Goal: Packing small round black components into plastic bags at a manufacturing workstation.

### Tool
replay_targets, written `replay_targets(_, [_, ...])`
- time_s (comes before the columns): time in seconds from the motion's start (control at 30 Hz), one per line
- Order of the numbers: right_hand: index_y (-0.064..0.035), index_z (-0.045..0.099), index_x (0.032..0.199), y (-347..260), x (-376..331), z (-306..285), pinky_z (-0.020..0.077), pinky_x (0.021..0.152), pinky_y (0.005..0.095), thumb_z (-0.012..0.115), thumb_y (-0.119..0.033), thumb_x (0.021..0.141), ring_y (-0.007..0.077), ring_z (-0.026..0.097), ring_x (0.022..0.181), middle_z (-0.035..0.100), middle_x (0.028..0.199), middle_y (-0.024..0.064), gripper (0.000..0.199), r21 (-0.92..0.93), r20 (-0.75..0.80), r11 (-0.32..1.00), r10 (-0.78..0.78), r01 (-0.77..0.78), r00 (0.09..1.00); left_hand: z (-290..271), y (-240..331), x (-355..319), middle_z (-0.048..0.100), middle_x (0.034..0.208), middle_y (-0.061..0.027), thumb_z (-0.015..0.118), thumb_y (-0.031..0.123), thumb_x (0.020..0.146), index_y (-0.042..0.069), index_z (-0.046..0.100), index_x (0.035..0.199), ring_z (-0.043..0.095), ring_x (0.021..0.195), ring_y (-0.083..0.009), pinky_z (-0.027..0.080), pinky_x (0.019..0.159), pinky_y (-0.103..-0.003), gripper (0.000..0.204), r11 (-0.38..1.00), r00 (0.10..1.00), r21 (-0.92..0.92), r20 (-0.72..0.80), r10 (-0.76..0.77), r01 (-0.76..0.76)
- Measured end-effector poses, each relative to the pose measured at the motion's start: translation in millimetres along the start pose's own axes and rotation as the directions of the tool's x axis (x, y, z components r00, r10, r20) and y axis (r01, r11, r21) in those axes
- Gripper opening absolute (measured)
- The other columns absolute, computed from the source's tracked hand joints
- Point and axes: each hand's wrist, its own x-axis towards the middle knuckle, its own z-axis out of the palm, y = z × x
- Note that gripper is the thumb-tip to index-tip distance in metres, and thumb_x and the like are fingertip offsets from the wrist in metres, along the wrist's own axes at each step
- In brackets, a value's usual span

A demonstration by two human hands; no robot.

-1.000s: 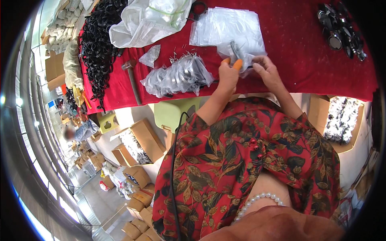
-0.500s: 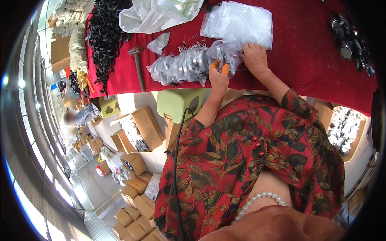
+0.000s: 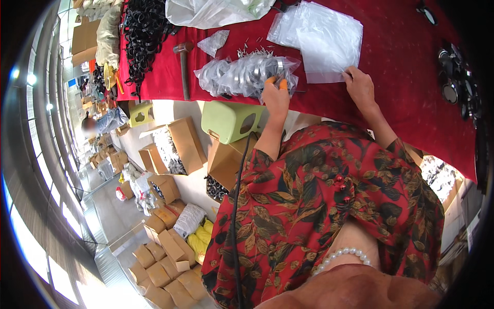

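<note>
Filled clear bags [image 3: 242, 76] were packed in a row on the red cloth [image 3: 401, 56], at 12 o'clock from the middle of the view, with silvery curved pieces [image 3: 280, 66] showing through the film. At the row's 3 o'clock end, a bag was touched by the left hand [image 3: 276, 97], on which orange covers [image 3: 283, 84] were worn over two fingertips; whether the bag was pinched or only pressed could not be told. At 2 o'clock, the near corner of a flat clear bag [image 3: 329, 56] was gripped between thumb and fingertips of the right hand [image 3: 362, 88]. That bag was laid partly over a stack of flat bags [image 3: 286, 28] at 1 o'clock, in which no contents were seen. Judged from this layout, a sizeable batch was bagged, though no count could be made through the overlapping film, and several bags were left unfilled. Dark round-faced pieces [image 3: 458, 88] were spread unbagged between 2 and 3 o'clock, and black loops [image 3: 144, 45] were heaped between 10 and 11.
</note>
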Motion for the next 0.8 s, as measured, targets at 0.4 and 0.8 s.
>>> replay_targets(0.4, [0.0002, 0.065, 0.104, 32, 12, -36, 0.0496, 0.075, 0.0334, 0.06, -0.011, 0.081, 0.0193, 0.065, 0.084, 0.07, 0.091, 0.0119, 0.027, 0.414, 0.351, 0.824, 0.248, -0.387, 0.903, -8, 28, -19, 0.059, 0.105, -0.0111, 0.065, 0.002, 0.072, 0.002, 0.064, 0.108, 0.059, 0.094, -0.0317, 0.048, 0.077, -0.04, 0.036, 0.539, 0.58, 0.517, -0.097, 0.809, -0.665])
replay_targets(0.8, [0.004, 0.06, 0.111, 58, 22, -46, 0.0453, 0.066, 0.0247, 0.06, -0.004, 0.084, 0.0089, 0.055, 0.074, 0.062, 0.086, 0.0036, 0.028, 0.589, 0.444, 0.649, 0.238, -0.481, 0.864, 9, 30, -10, 0.064, 0.102, -0.0085, 0.071, 0.015, 0.075, 0.005, 0.069, 0.096, 0.056, 0.096, -0.0269, 0.037, 0.091, -0.044, 0.023, 0.476, 0.699, 0.594, 0.218, 0.681, -0.649])
